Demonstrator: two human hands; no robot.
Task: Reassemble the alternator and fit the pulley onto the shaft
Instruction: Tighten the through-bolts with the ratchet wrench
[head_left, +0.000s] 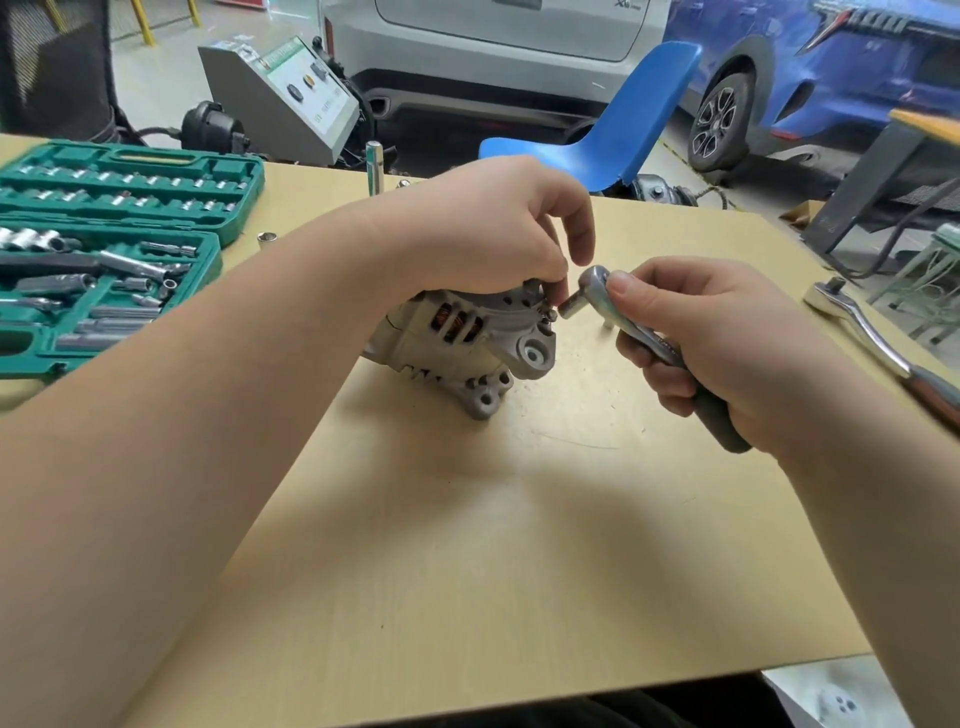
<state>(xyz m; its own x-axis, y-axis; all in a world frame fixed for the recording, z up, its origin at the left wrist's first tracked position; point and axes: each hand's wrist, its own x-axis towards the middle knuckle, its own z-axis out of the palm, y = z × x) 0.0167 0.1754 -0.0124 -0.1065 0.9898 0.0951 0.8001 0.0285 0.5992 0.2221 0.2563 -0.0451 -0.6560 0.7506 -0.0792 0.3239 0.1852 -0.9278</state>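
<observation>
While the alternator (462, 343) lies on its side near the middle of the table (467, 545), my left hand (488, 234) rests on top of its housing. The thumb and the lower fingers of that hand are curled down and pinch a small bolt (551, 313) at the upper right edge of the housing; the index finger (579, 228) is raised and bent, touching nothing.

My right hand (727, 348) is closed round the grey handle of a ratchet (649, 345). The thumb lies along the chrome head, and the remaining fingers wrap the handle from below. The ratchet points up and to the left, with a socket (571, 306) on its head. The socket tip stands just beside the bolt; I cannot tell whether the two touch.

The copper windings show through the housing slots, and the mounting lugs face the near right. No pulley can be made out on the alternator from this view.

A green socket case (104, 249) lies open at the left of the table. A loose socket (267, 239) stands near its right edge. A second ratchet (883, 348) lies at the right edge of the table, well apart from the alternator.
</observation>
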